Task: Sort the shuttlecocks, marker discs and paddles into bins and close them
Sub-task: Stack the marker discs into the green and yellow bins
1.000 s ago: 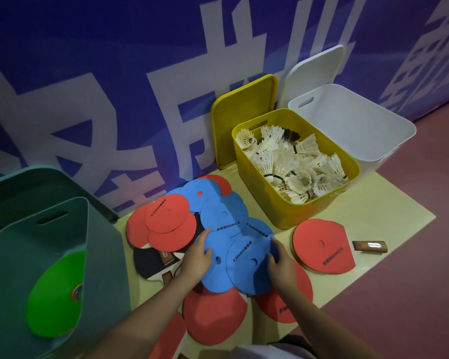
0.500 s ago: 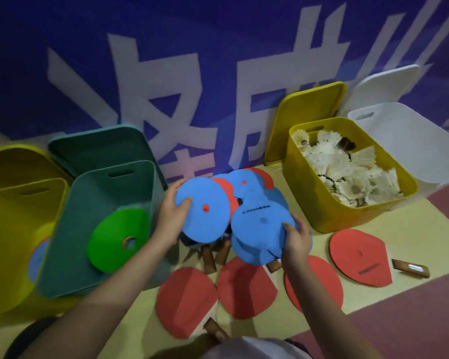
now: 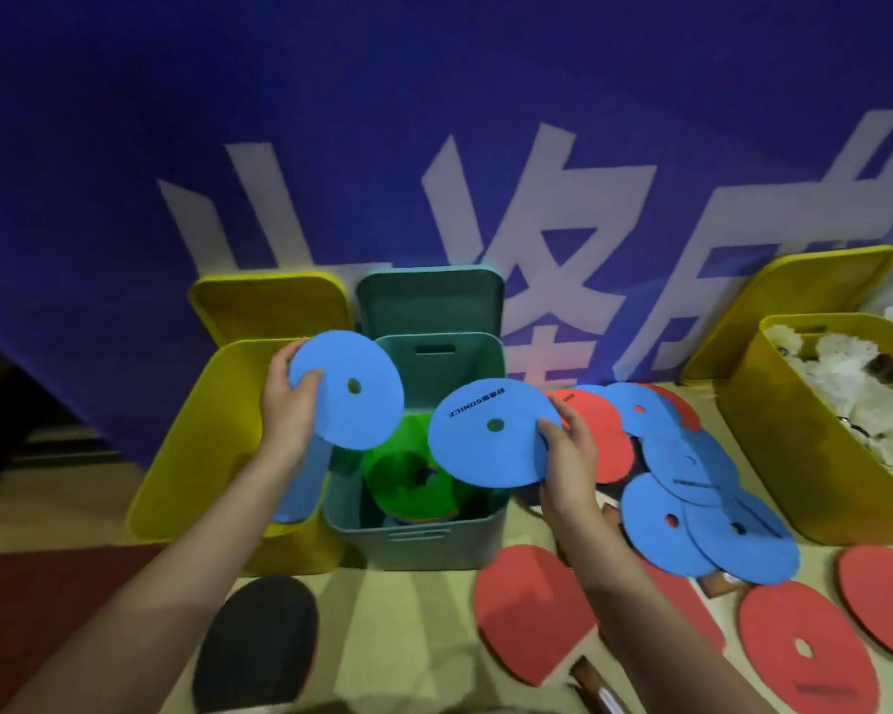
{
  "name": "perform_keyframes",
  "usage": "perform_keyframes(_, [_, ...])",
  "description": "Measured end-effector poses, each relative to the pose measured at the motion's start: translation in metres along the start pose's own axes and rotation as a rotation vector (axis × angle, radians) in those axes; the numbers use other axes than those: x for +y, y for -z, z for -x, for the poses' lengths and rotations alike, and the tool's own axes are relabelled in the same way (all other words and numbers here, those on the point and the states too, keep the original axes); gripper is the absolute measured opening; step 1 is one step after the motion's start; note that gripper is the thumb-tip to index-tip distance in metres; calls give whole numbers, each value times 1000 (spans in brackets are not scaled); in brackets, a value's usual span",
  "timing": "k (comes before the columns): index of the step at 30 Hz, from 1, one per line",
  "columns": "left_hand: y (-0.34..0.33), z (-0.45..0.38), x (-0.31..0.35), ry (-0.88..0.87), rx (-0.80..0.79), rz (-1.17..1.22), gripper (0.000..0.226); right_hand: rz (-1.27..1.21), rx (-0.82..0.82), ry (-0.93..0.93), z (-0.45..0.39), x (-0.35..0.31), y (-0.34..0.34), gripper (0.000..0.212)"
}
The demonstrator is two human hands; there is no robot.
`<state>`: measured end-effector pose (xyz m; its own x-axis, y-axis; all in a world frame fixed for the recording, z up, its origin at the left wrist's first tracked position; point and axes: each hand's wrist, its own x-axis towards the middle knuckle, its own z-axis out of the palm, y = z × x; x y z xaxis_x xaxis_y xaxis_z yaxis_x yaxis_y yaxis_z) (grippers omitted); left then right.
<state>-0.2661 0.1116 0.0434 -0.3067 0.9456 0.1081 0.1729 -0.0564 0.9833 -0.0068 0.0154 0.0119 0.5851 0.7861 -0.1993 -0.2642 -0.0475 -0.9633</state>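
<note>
Above the open teal bin (image 3: 418, 543), you hold two blue marker discs, one in each of your hands, well apart from each other. Your left hand (image 3: 287, 404) pinches the left blue disc (image 3: 349, 389) at its left edge, thumb on the face, and the disc stands tilted over the seam between the teal bin and the yellow bin (image 3: 202, 456) beside it. Your right hand (image 3: 568, 450) grips the right blue disc (image 3: 491, 435) by its right edge; that disc lies nearly flat, its near half over the teal bin's right rim.

The relation that matters: the teal bin's mouth sits directly below and between both hands, and a green disc (image 3: 408, 471) already lies inside it. The right disc looks nearer to dropping in; the left one overhangs the yellow bin too, where something blue shows, so judge which bin takes blue before you let go.

The remaining blue discs (image 3: 702, 507) and red discs (image 3: 604, 435) lie heaped to your right on the counter (image 3: 408, 636), nearer your right hand, with red paddles (image 3: 532, 610) in front and a black paddle (image 3: 259, 641) near your left arm. The shuttlecocks (image 3: 857, 383) fill the far-right yellow bin. All lids stand open.
</note>
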Motion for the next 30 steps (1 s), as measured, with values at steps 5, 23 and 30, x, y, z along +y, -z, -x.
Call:
perform_keyframes(5, [70,-39,-37,103,28,-111,43,24,-27,6,26,18,-56,31])
perform_keyframes(23, [93,-114,-186,541,-220,-328,55,344,-9,104,58,61,-115,36])
perform_keyframes(30, [102,-114,-220,683,-254,-257,42,387,-6,84,56,62,-117,35])
